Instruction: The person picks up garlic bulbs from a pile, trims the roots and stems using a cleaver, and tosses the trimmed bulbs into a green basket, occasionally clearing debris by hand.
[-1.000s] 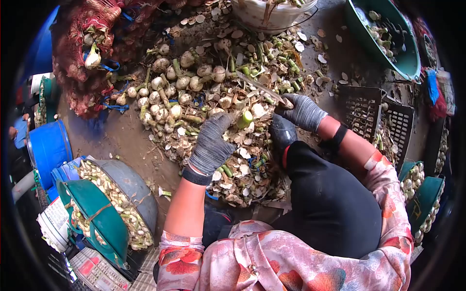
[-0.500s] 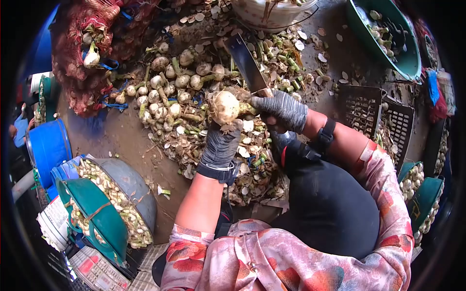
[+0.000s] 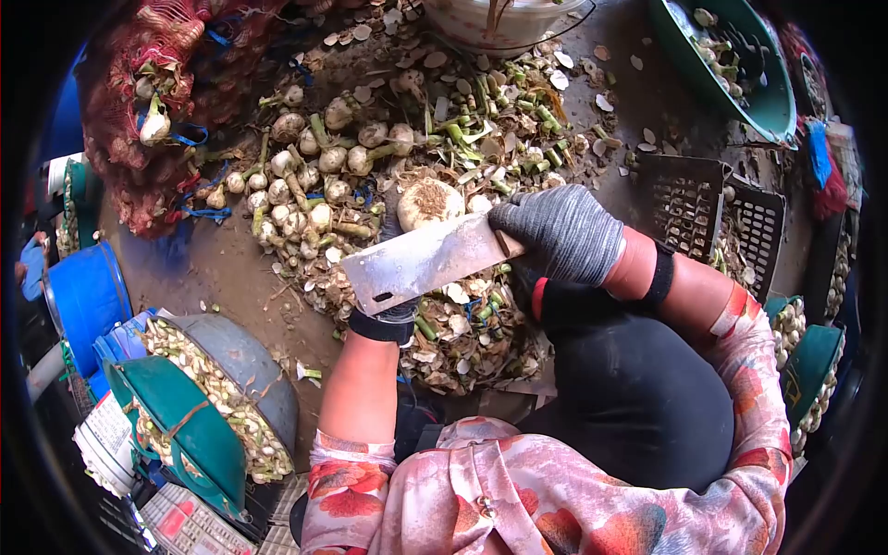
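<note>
My right hand [image 3: 562,233], in a grey knitted glove, is closed around the handle of a cleaver [image 3: 421,265]. Its wide, spotted blade lies across the view, pointing left. Just behind the blade's upper edge is a large garlic bulb [image 3: 430,203], its brown root end facing up. My left hand [image 3: 392,316], also gloved, holds that bulb from the left and below; the blade hides most of its fingers and palm. Beyond it, several garlic bulbs with stems [image 3: 319,171] lie heaped on cut stems and peelings [image 3: 462,342].
Red mesh sacks [image 3: 139,102] stand at upper left. A white bucket [image 3: 499,28] and a green basin [image 3: 777,116] are at the far side. Black crates [image 3: 684,199] sit to the right. Grey [image 3: 268,361] and green tubs [image 3: 199,416] with garlic stand at lower left, near a blue barrel [image 3: 88,287].
The cleaver has swung from pointing up and away to lying leftward over my left hand. The bulb has turned root end up, and its stem no longer shows.
</note>
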The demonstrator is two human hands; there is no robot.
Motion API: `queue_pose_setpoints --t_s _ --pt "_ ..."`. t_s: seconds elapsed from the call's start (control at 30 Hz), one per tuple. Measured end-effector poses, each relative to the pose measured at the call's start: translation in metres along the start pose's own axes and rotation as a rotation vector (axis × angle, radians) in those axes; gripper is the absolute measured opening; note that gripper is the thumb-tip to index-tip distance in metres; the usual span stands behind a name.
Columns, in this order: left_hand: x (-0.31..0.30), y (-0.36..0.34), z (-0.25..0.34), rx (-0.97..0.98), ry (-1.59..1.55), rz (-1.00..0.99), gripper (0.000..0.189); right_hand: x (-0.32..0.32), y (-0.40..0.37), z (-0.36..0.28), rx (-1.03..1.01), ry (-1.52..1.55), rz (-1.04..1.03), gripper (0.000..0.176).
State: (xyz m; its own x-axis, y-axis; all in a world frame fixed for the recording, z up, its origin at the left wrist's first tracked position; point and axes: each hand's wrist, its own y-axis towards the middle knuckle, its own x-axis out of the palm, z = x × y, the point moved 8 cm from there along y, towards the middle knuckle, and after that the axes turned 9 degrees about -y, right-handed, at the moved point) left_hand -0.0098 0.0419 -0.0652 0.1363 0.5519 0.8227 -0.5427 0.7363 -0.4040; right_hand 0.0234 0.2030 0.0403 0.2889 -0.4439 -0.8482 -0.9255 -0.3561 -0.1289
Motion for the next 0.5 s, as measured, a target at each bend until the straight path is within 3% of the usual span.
queue_pose_setpoints --t_s 0.17,0.33,0.4,0.43,0.47,0.5 --pt "0.006 0.001 -0.008 -0.020 -0.123 0.035 0.059 0.009 0.000 0.002 0.053 -0.055 -0.078 0.019" --pt "0.028 -0.004 0.004 -0.001 0.132 0.200 0.062 0.034 0.002 0.022 0.069 -0.096 -0.079 0.020" --pt "0.029 -0.009 -0.006 -0.165 -0.205 0.062 0.060 0.042 0.004 0.025 0.053 -0.066 -0.063 0.018" --pt "0.029 -0.014 -0.010 -0.262 -0.358 0.013 0.059 0.044 0.005 0.044 0.198 -0.079 -0.035 0.018" --pt "0.030 -0.032 0.002 -0.154 0.009 0.039 0.059 0.047 0.007 0.066 0.346 -0.093 -0.004 0.020" --pt "0.036 -0.042 0.013 -0.073 0.275 0.058 0.058 0.057 0.000 0.130 0.614 -0.141 -0.144 0.027"
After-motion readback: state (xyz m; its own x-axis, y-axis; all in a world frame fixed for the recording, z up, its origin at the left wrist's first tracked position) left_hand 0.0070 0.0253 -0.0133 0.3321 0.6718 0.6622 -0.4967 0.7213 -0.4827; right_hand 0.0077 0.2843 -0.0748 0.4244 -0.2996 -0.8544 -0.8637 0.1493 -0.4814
